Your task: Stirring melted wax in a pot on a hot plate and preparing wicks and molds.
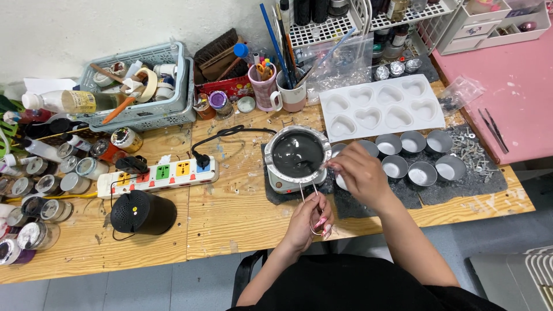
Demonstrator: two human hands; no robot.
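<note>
A round metal melting pot (298, 154) full of dark grey liquid sits on a small white hot plate (282, 183) at the middle of the wooden table. Its thin wire handle (307, 196) points toward me, and my left hand (309, 217) is shut on the end of it. My right hand (360, 173) is at the pot's right rim, fingers pinched on something small that dips into the liquid. Just right of that hand stand several small empty metal cups (423, 173) on a dark mat (478, 181). Behind them lies a white heart-shaped mould tray (381, 107).
A white power strip (158, 175) with a black plug lies left of the pot, a black round speaker (142, 213) in front of it. Jars crowd the left edge. A grey basket (141, 86), mugs with brushes (291, 92) and wire racks line the back. A pink surface (512, 98) is at right.
</note>
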